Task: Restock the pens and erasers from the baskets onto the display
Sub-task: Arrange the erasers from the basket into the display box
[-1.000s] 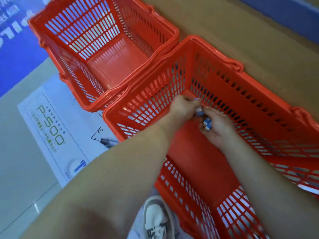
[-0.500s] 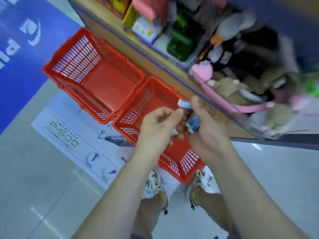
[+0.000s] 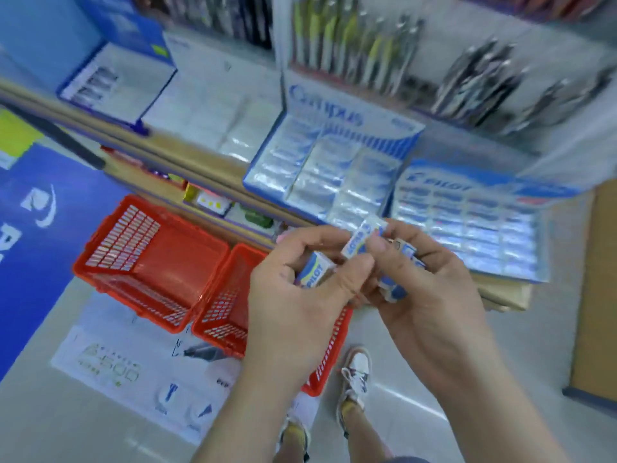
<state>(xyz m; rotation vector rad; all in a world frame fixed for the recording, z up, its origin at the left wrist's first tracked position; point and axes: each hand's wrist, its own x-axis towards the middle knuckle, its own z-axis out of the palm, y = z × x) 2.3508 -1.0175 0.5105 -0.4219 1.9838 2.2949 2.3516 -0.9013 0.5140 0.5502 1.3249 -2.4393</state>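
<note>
Both hands are raised in front of the stationery display, close together and touching at the fingers; the picture is blurred by motion. The left hand [image 3: 300, 289] has its grip closed round a small boxed eraser marked PILOT [image 3: 315, 270], fingers curled over it and thumb alongside. The right hand [image 3: 430, 295] also has its grip closed: it cups several more erasers [image 3: 394, 290] in the palm, and its thumb presses on a white and blue eraser [image 3: 362, 237] that stands tilted where the two hands meet. Just behind the hands, on the shelf, lies a Pilot eraser tray [image 3: 467, 228] filled with rows of wrapped erasers, and beside it, to the left, a Campus eraser tray [image 3: 283, 155], likewise filled. Pens [image 3: 350, 45] stand in racks above the trays. Below the hands two red baskets rest side by side on the floor, touching: the left basket [image 3: 127, 238] shows a bare bottom, while the right basket [image 3: 220, 305] is partly hidden by the left forearm. A pen poster [image 3: 117, 362] lies on the floor under the baskets
</note>
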